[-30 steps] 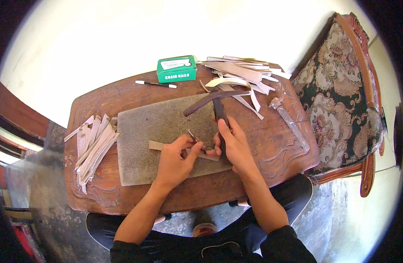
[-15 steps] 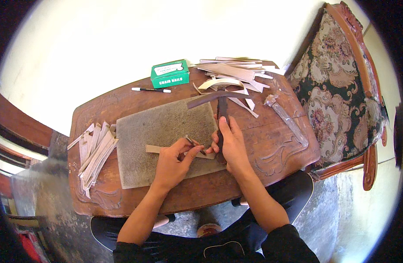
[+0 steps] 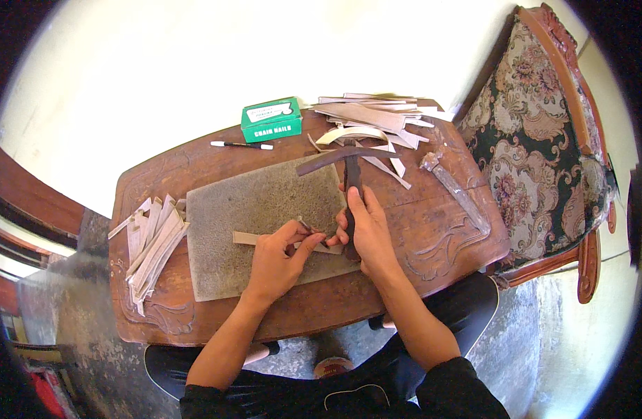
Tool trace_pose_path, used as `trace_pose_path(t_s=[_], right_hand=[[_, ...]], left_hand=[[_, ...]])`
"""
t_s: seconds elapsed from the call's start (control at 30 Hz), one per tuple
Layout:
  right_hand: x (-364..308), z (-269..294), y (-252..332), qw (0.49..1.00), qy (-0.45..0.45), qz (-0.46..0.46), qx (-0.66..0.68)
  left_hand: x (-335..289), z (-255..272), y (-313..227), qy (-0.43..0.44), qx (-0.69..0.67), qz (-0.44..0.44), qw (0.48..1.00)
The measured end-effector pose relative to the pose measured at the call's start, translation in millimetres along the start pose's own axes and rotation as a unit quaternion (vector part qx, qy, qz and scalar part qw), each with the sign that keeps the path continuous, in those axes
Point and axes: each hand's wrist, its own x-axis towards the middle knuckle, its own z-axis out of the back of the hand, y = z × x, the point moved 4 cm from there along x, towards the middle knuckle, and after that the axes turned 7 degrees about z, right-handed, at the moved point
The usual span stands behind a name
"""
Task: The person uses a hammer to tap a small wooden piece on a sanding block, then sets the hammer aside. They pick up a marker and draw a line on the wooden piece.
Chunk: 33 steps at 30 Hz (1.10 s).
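Head view: pale strip (image 3: 245, 238) is lying on grey mat (image 3: 219, 202), looking light, bendable, ends offering hold; left hand (image 3: 273, 262) is arching over it, fingers pinching slim metal-looking piece (image 3: 305, 223); hammer (image 3: 352, 171) looking stiff, head-heavy, handle offering grip; right hand (image 3: 372, 234) slanting inward, fingers curling round that handle.

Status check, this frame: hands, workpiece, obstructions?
Left hand pinching slender metal piece, type unclear. Right hand gripping hammer. Pale strip on grey mat, its middle hidden by left hand.

floral chair (image 3: 534, 140), right | pen (image 3: 241, 145) | red item (image 3: 47, 392), lower left, kind unclear
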Motion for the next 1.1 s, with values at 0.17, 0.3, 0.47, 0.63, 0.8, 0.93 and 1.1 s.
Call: trace_pose_path(t_s=[0.17,0.3,0.47,0.63,0.8,0.93,1.1], right_hand=[[1,-1,0,1.000,0.003,-0.009,-0.006],[2,1,-1,1.000,0.007,-0.007,-0.006],[2,1,-2,1.000,0.009,-0.013,0.010],[3,3,-2,0.999,-0.002,-0.031,0.014],[3,2,-2,0.999,0.005,-0.029,0.016],[2,6,2,0.999,-0.002,-0.039,0.005],[-4,14,36,0.991,0.042,0.067,-0.105]], left_hand=[[3,3,-2,-0.021,0.019,-0.001,1.000],[3,4,-7,-0.034,0.023,-0.011,0.999],[0,-3,-11,-0.080,0.056,-0.052,0.994],[-5,-8,-17,-0.085,0.091,-0.089,0.988],[-5,-9,-16,-0.080,0.088,-0.100,0.988],[-4,-10,-16,-0.089,0.062,-0.116,0.987],[-6,-9,-15,-0.091,0.068,-0.128,0.985]])
